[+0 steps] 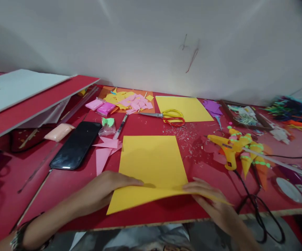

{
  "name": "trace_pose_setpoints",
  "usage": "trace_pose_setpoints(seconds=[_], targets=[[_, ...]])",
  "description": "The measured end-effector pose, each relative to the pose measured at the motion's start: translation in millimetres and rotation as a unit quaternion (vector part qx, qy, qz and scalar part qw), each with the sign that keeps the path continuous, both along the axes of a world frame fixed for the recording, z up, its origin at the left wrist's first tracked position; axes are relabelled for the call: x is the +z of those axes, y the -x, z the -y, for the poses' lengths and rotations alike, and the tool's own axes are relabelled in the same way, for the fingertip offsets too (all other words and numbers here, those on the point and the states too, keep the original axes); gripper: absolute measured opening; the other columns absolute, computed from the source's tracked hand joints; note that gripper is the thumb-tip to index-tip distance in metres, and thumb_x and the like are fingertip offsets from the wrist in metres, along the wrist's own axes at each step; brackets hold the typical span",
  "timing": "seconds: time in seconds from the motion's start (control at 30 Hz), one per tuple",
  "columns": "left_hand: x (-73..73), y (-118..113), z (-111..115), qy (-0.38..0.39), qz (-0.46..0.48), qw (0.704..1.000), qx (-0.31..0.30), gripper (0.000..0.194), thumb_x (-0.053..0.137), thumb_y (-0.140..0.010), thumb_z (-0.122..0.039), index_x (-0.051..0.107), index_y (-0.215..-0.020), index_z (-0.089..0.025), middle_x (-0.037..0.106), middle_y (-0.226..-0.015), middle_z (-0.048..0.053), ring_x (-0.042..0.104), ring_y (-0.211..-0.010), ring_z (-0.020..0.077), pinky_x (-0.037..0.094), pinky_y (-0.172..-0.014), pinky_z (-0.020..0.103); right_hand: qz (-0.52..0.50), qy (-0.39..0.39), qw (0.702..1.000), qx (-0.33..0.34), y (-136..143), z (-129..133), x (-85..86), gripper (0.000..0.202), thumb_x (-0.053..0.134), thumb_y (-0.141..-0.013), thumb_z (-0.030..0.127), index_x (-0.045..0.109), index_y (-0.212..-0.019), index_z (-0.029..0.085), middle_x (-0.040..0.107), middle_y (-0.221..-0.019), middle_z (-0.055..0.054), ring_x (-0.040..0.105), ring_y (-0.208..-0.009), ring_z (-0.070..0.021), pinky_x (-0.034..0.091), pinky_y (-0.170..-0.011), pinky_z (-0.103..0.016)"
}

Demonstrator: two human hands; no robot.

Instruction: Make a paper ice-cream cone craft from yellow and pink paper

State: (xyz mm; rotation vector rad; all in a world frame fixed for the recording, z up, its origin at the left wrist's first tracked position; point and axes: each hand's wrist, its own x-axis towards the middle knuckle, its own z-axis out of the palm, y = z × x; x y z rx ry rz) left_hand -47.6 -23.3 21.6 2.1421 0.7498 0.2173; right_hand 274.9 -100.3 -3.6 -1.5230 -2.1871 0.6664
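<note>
I have the yellow sheet point(151, 160) right of the black phone point(76, 145), its near part lifted, my left hand point(114, 184) grasping the side closer to the phone, my right hand point(211, 197) grasping the side farther from it; well right of the phone, the glue gun point(228, 148) carries a mark too small for me to read over the feed

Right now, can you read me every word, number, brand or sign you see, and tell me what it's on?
There are none I can read.
Yellow sheet at the hands: no writing shows.
Phone: dark screen, no words visible.
Pen: any print is too small to read.
Yellow glue gun: any lettering is too small and blurred.
Wall: thin marks, but no readable letters.
</note>
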Motion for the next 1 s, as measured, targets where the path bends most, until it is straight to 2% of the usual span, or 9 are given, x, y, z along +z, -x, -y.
trace_pose_setpoints(seconds=[0.1, 0.2, 0.27, 0.33, 0.43, 0.53, 0.7, 0.77, 1.0], targets=[[-3.9, -4.2, 11.7, 0.019, -0.038, 0.995, 0.091, 0.032, 0.032, -0.087, -0.032, 0.059, -0.101, -0.023, 0.065, -0.098, 0.002, 0.059, -0.088, 0.0152, 0.044, -0.073, 0.022, -0.007, -0.013, 0.992, -0.126, 2.3, 2.5, -1.7, 0.032, 0.04, -0.083, 0.037, 0.065, -0.077, 0.018, 0.068, -0.077, -0.007, 0.062, -0.075, -0.0186, 0.048, -0.07, -0.027], [-14.3, -8.9, 12.6, 0.032, -0.125, 0.97, 0.207, 0.039, 0.034, -0.083, -0.044, 0.059, -0.077, -0.015, 0.063, -0.073, 0.004, 0.057, -0.065, 0.0164, 0.039, -0.053, 0.022, 0.006, 0.022, 0.986, -0.163, 5.4, -5.0, -4.1, 0.039, 0.038, -0.083, 0.041, 0.058, -0.062, 0.016, 0.061, -0.058, -0.004, 0.058, -0.058, -0.0161, 0.044, -0.053, -0.023], [-19.8, -11.9, 8.7, 0.052, -0.131, 0.959, 0.247, 0.036, 0.039, -0.08, -0.045, 0.056, -0.084, -0.014, 0.06, -0.069, 0.003, 0.054, -0.059, 0.0151, 0.035, -0.048, 0.022, 0.029, 0.037, 0.984, -0.172, 6.9, -13.3, -6.5, 0.041, 0.034, -0.084, 0.042, 0.052, -0.057, 0.017, 0.055, -0.05, -0.001, 0.052, -0.049, -0.0132, 0.038, -0.046, -0.022], [-22.5, -14.4, 3.9, 0.074, -0.094, 0.956, 0.266, 0.042, 0.044, -0.077, -0.041, 0.045, -0.11, -0.015, 0.059, -0.072, 0.001, 0.054, -0.06, 0.0142, 0.035, -0.049, 0.021, 0.061, 0.024, 0.981, -0.182, 7.7, -22.1, -8.2, 0.042, 0.032, -0.084, 0.043, 0.046, -0.055, 0.018, 0.05, -0.045, 0.0, 0.045, -0.042, -0.0111, 0.03, -0.041, -0.022], [-23.3, -16.8, -0.9, 0.073, -0.077, 0.953, 0.282, 0.069, 0.046, -0.076, -0.033, 0.011, -0.133, -0.016, 0.056, -0.065, -0.003, 0.053, -0.057, 0.013, 0.033, -0.049, 0.02, 0.115, -0.01, 0.975, -0.188, 8.4, -34.8, -7.9, 0.04, 0.034, -0.083, 0.044, 0.043, -0.054, 0.019, 0.046, -0.043, 0.001, 0.042, -0.04, -0.0109, 0.025, -0.04, -0.023], [-24.4, -16.9, -1.6, 0.032, -0.108, 0.953, 0.281, 0.073, 0.044, -0.077, -0.03, 0.002, -0.135, -0.016, 0.049, -0.058, -0.006, 0.048, -0.051, 0.0115, 0.029, -0.047, 0.02, 0.112, 0.008, 0.976, -0.188, 9.0, -44.4, -4.6, 0.038, 0.035, -0.082, 0.045, 0.045, -0.057, 0.019, 0.048, -0.046, 0.001, 0.045, -0.043, -0.0119, 0.028, -0.042, -0.022], [-26.9, -13.6, 1.1, 0.0, -0.164, 0.948, 0.272, 0.064, 0.04, -0.08, -0.03, 0.008, -0.135, -0.021, 0.047, -0.06, -0.005, 0.048, -0.049, 0.0115, 0.028, -0.047, 0.021, -0.064, 0.081, 0.973, -0.207, 9.6, -41.6, 2.1, 0.028, 0.042, -0.079, 0.042, 0.056, -0.085, 0.018, 0.065, -0.077, -0.004, 0.061, -0.076, -0.0175, 0.047, -0.06, -0.022], [-26.2, -13.0, 2.3, -0.015, -0.186, 0.947, 0.263, 0.056, 0.038, -0.082, -0.031, 0.017, -0.133, -0.023, 0.05, -0.06, -0.004, 0.048, -0.05, 0.0124, 0.028, -0.046, 0.021, -0.077, 0.076, 0.969, -0.224, 12.6, -34.8, 3.2, 0.03, 0.049, -0.075, 0.04, 0.055, -0.095, 0.018, 0.066, -0.089, -0.007, 0.061, -0.086, -0.0192, 0.048, -0.069, -0.024], [-23.9, -13.6, 3.6, -0.037, -0.169, 0.959, 0.226, 0.033, 0.039, -0.081, -0.026, 0.048, -0.113, -0.027, 0.062, -0.092, 0.001, 0.058, -0.073, 0.0143, 0.041, -0.06, 0.022, -0.084, 0.043, 0.934, -0.345, 33.9, -24.9, -9.8, 0.041, 0.051, -0.074, 0.041, 0.042, -0.107, 0.018, 0.066, -0.085, -0.008, 0.063, -0.075, -0.0183, 0.048, -0.058, -0.023]])
